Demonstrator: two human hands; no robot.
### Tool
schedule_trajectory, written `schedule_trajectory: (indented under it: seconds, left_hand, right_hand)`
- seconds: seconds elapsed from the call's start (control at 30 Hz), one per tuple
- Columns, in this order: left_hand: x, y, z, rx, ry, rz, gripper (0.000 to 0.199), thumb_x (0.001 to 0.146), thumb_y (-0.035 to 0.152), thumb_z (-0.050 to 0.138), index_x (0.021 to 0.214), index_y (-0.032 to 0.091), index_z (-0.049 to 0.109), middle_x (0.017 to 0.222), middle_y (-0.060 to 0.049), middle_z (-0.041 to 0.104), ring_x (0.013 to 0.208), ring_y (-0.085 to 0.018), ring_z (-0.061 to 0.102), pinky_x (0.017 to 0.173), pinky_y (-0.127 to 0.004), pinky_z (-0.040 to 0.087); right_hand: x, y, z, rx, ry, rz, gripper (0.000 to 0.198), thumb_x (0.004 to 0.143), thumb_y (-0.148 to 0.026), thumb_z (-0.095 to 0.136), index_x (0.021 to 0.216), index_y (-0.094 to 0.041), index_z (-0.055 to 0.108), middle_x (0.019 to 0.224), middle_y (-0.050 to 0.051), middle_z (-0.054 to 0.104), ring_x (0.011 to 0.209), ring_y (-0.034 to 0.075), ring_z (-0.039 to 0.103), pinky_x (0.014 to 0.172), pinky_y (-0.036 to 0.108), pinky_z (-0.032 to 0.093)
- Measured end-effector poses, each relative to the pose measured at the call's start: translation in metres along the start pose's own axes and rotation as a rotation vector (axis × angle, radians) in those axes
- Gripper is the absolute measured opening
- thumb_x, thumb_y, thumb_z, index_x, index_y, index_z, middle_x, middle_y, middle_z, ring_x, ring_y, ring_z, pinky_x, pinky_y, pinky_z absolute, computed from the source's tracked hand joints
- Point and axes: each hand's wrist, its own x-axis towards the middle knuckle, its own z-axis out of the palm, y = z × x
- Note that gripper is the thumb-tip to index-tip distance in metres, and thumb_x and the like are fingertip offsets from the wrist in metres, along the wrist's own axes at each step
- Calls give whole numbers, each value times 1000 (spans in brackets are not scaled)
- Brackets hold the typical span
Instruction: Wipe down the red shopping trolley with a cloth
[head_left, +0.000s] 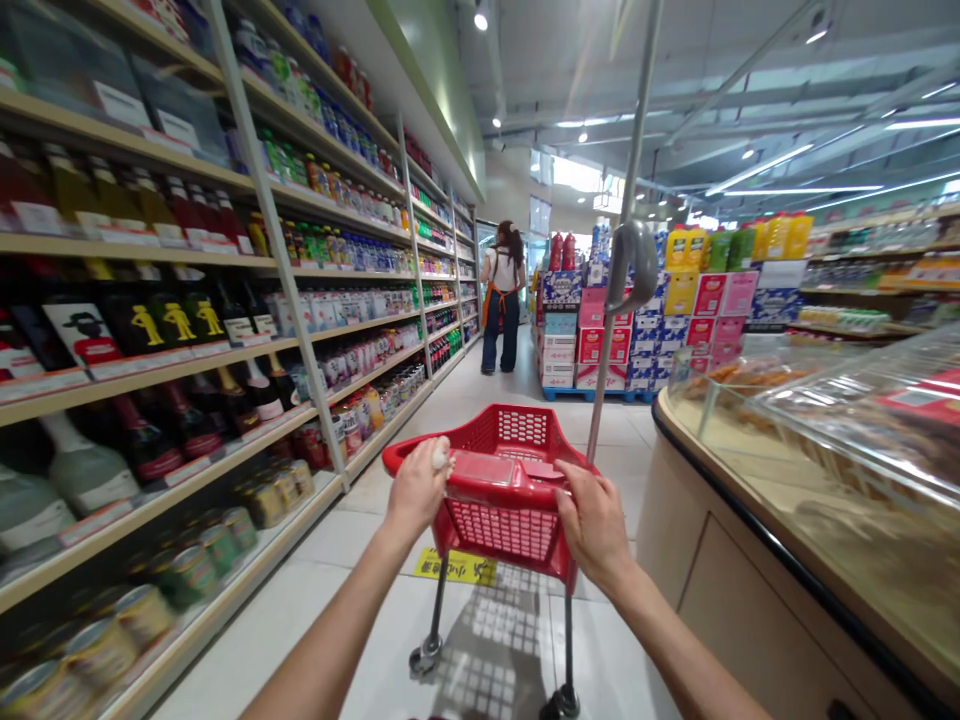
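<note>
A red plastic shopping cart (pixel 517 530) stands right in front of me, its basket showing no goods. My left hand (pixel 420 482) is closed round the left part of its handle, with a small pale, round thing at the fingers that I cannot make out. On the right side, my right hand (pixel 596 520) wraps the handle's end, thumb toward me. A grey metal pole (pixel 609 345) with a looped grey fitting rises beside the basket's right edge. Two of the cart's wheels show below, over its shadow on the pale floor tiles.
Tall shelves (pixel 360 275) of bottles and cans line the left. A glass-topped food counter (pixel 720 480) curves close on the right. Ahead, a person (pixel 504 290) with an orange apron stands in the aisle near stacked drink cartons (pixel 600 340). A yellow floor sticker (pixel 454 567) lies under the cart.
</note>
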Motion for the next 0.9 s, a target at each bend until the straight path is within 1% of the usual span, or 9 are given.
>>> schedule_trajectory:
  seconds: [0.13, 0.2, 0.37, 0.43, 0.5, 0.6, 0.67, 0.8, 0.9]
  left_hand:
    - [-12, 21, 13, -39, -69, 329, 41, 80, 21, 35, 120, 15, 42, 123, -9, 51, 118, -19, 40, 101, -40, 32]
    - [-12, 15, 13, -45, -90, 386, 42, 80, 22, 35, 122, 16, 41, 124, -8, 50, 118, -18, 40, 101, -39, 31]
    - [1, -44, -6, 47, 21, 40, 38, 80, 28, 36, 115, 18, 47, 117, -9, 55, 112, -22, 46, 97, -41, 35]
    - [-2, -45, -8, 50, 24, 15, 41, 80, 31, 37, 118, 18, 44, 120, -10, 52, 114, -23, 43, 98, -44, 33]
    - [-9, -29, -6, 31, -10, 56, 45, 80, 36, 40, 122, 20, 41, 126, -9, 46, 119, -23, 38, 99, -45, 31]
    - [-13, -8, -1, -8, -38, 101, 39, 83, 39, 35, 116, 23, 48, 125, -5, 48, 120, -21, 37, 100, -43, 30]
    - [-8, -15, -1, -18, -29, 89, 34, 84, 35, 32, 109, 23, 53, 120, -3, 53, 116, -18, 41, 100, -39, 32]
    - [9, -56, -6, 22, 53, -63, 37, 83, 32, 32, 111, 16, 50, 116, -9, 55, 113, -21, 45, 96, -42, 35]
    - [8, -55, -5, 34, 84, -107, 40, 83, 32, 31, 114, 11, 46, 116, -14, 54, 110, -23, 47, 95, -43, 36]
  right_hand:
    - [-1, -7, 2, -99, -84, -53, 23, 83, -26, 41, 100, -22, 57, 100, 5, 64, 92, 20, 54, 90, 44, 26]
    - [-2, -7, 0, -102, -110, -63, 24, 84, -25, 40, 101, -22, 56, 100, 5, 64, 92, 20, 54, 90, 43, 26]
    - [-4, -3, -6, -97, -98, -63, 24, 84, -24, 39, 100, -21, 56, 99, 5, 64, 93, 19, 53, 92, 42, 26]
    - [-5, -2, -5, -102, -64, -55, 23, 84, -24, 39, 99, -22, 56, 97, 5, 64, 92, 19, 54, 92, 43, 26]
    - [-6, 0, -3, -108, -40, -43, 24, 84, -24, 38, 98, -22, 57, 97, 5, 64, 92, 19, 54, 92, 44, 26]
    - [-7, 4, -4, -105, -47, -42, 25, 85, -25, 37, 99, -22, 57, 98, 5, 64, 93, 19, 54, 92, 45, 26]
    - [-7, 5, -6, -94, -73, -62, 25, 85, -26, 37, 100, -23, 56, 99, 5, 63, 94, 19, 54, 91, 44, 27]
    - [-6, 1, -8, -85, -107, -79, 25, 85, -25, 37, 101, -22, 56, 100, 5, 63, 94, 19, 54, 91, 43, 28]
    - [-6, -3, -4, -96, -80, -48, 24, 84, -24, 38, 99, -21, 56, 98, 5, 64, 93, 19, 54, 91, 44, 27]
